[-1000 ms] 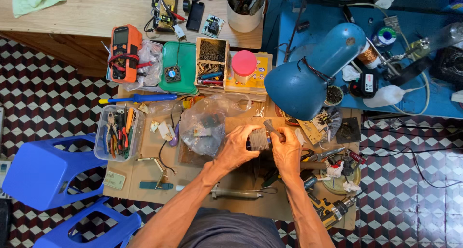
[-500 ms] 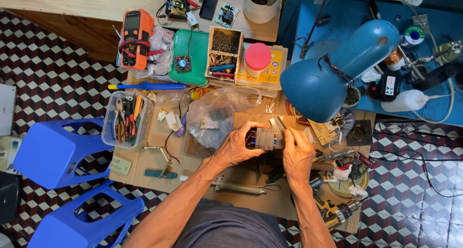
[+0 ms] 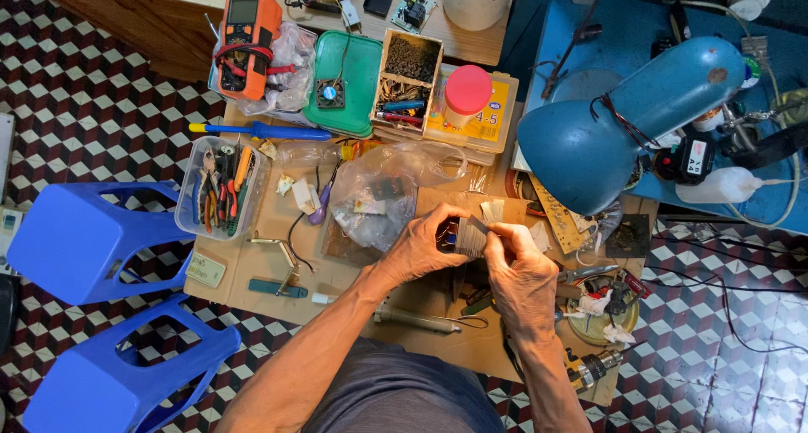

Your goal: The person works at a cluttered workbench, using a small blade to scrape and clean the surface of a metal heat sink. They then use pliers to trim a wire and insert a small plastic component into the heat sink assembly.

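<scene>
An electronics repair workshop: an orange multimeter (image 3: 242, 37), a clear box of pliers (image 3: 220, 189), circuit boards (image 3: 414, 9) and a blue lamp (image 3: 627, 122) crowd the table (image 3: 278, 269) beyond the fingers (image 3: 446, 223).

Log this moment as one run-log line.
left hand: grips small grey part | right hand: pinches same part | place: over cardboard mat | near: clear bag

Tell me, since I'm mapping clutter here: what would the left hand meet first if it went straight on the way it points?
Probably the blue metal desk lamp shade, beyond the small grey part the left hand holds; depth is unclear.
</scene>
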